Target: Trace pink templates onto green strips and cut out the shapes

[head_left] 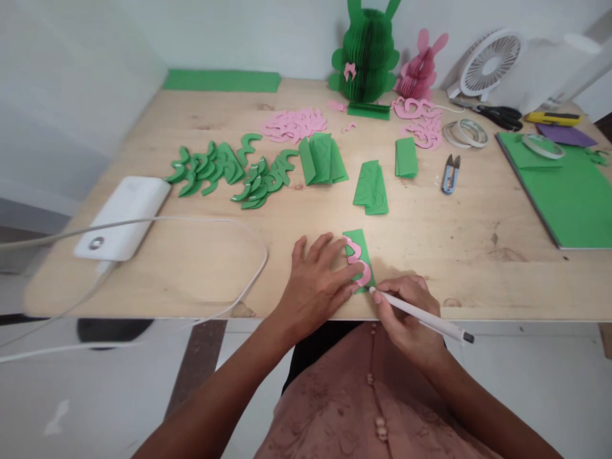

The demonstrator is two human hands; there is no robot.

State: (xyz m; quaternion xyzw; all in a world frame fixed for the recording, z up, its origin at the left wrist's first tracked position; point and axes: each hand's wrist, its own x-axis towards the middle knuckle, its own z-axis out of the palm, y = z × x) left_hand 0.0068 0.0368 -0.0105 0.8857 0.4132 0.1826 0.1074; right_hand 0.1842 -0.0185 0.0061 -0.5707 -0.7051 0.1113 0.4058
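Partly hidden under the spread, pressing left hand (313, 280), a pink cutout (365, 276) lies on green card (365, 247) near the edge of the table (210, 255); the right hand (410, 306) pinches a white pen (430, 317).

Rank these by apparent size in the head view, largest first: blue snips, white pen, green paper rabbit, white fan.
1. Green paper rabbit
2. White fan
3. White pen, long but slim
4. Blue snips
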